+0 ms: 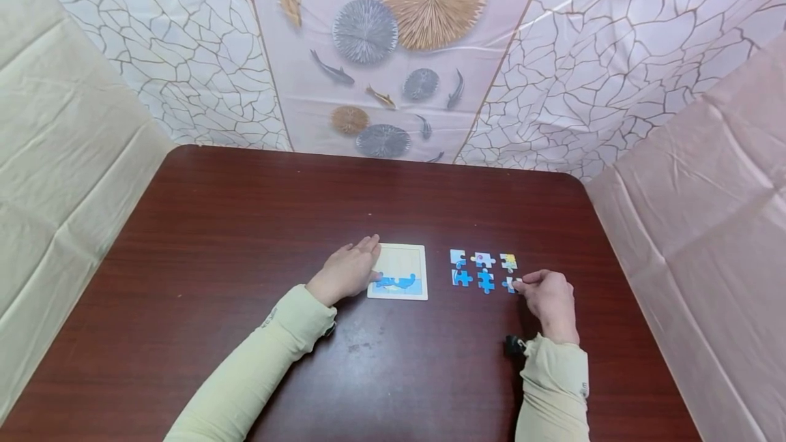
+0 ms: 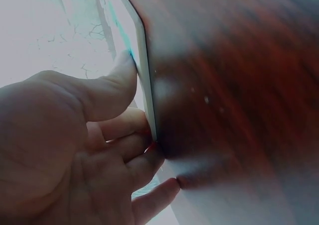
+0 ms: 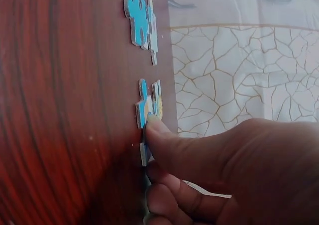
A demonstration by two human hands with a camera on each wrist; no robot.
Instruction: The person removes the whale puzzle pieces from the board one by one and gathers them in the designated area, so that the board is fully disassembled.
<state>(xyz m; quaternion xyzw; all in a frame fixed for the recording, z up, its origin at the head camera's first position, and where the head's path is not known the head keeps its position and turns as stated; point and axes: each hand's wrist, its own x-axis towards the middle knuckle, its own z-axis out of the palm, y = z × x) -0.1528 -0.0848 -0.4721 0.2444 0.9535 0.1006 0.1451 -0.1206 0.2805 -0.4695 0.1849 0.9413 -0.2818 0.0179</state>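
A square jigsaw tray [image 1: 397,297] with a pale rim lies on the table; blue picture pieces [image 1: 399,284] fill its lower part, above which the bed is bare and cream. My left hand [image 1: 348,270] rests along the tray's left side, thumb over the rim and fingers extended toward the upper corner, some touching the table in the left wrist view. To the right, loose jigsaw pieces [image 1: 485,281] lie in two rows of three. My right hand [image 1: 550,297] pinches the rightmost lower puzzle piece [image 3: 141,115], whose edge the thumb partly covers.
The dark reddish-brown table [image 1: 258,210] extends around the tray and pieces. Patterned cloth [image 1: 381,87] hangs behind its far edge, and plain pale cloth [image 1: 706,210] hangs along the sides. A small black device [image 1: 514,345] sits at my right wrist.
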